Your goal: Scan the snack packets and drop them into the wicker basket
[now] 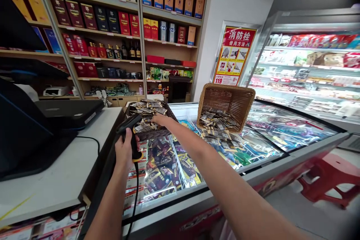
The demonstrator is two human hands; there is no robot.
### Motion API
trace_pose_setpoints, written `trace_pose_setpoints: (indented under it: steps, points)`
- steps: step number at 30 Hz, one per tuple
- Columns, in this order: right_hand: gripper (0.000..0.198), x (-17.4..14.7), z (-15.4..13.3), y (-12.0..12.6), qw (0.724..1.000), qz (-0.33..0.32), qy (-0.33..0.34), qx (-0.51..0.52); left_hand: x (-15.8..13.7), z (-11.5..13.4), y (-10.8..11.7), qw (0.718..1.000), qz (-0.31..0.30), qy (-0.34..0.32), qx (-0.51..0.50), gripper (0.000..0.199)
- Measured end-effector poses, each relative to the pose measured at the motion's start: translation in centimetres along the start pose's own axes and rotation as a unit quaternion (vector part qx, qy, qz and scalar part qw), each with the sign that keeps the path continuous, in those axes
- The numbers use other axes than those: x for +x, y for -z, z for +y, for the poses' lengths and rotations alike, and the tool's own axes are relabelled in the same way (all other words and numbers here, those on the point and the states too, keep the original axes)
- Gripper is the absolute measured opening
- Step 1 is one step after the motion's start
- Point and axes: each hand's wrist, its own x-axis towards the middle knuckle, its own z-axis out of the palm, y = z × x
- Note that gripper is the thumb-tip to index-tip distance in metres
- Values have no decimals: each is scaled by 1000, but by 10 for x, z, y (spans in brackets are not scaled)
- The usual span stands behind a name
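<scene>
My left hand [124,148] is wrapped round the handle of a black barcode scanner [129,123], whose cord hangs down below. The scanner's head points forward at the near side of a dark woven basket [157,133] heaped with small packets [147,105]. Over that heap stretches my right hand [160,120], its fingers bunched together and touching the packets. Whatever may be between those fingers is too small to make out. To the right, a tan wicker basket [244,110] lies tipped toward me, and more small packets [221,123] spill from it onto the glass top.
Both baskets rest on a glass-topped freezer [165,191] with wrapped goods inside. At left a white counter [56,180] carries a dark monitor and a black box [70,112]. Boxed bottles fill the back shelves [112,33]. A red stool [332,180] stands at right.
</scene>
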Motion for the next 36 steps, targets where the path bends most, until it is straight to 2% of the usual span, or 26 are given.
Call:
trace_pose_setpoints:
  steps: [3, 5, 7, 11, 13, 16, 19, 22, 31, 36]
  points:
    - [35, -5, -14, 21, 979, -124, 21, -158, -1, -1, -2, 1000, -15, 1, 11, 56]
    - [29, -15, -28, 44, 961, -132, 59, -236, -1, -3, -4, 999, -29, 4, 13, 56]
    - [24, -33, -39, 72, 970, -57, 74, -224, -2, -5, -7, 999, -47, 5, 12, 57]
    - [35, -88, -43, 127, 995, 81, 18, -51, -6, -8, -13, 993, -107, 14, 48, 56]
    - [41, -112, -34, 149, 991, 126, -25, 24, -8, -10, -15, 984, -160, 17, 79, 53]
    - [41, -132, -18, 171, 973, 199, -88, 72, -12, -14, -17, 958, -255, 19, 133, 49]
    - [40, -135, -8, 181, 957, 252, -125, 78, -15, -18, -19, 928, -323, 16, 185, 47]
    - [42, -133, -6, 184, 957, 261, -116, 49, -17, -21, -20, 911, -353, 8, 212, 43]
    - [46, -137, -7, 184, 963, 249, -96, -39, -21, -21, -22, 913, -342, 30, 220, 45]
    - [45, -137, -4, 184, 963, 249, -91, -38, -19, -23, -22, 898, -373, 27, 230, 47]
